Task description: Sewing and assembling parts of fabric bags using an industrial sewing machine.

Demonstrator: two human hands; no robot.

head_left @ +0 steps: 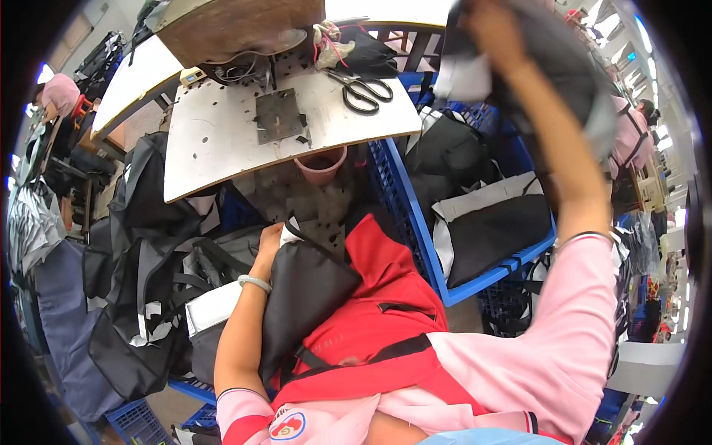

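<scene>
Black-handled steel scissors (365, 92) at one o'clock and a square grey metal plate (279, 115) at twelve interrupt the white tabletop (215, 148); black fabric bags (137, 245) crowd nine o'clock

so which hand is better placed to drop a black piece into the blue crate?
Right, probably. The right hand is raised, gripping a black fabric piece above the blue crate. The left hand is low on the far side, on another black piece in the lap.
</scene>
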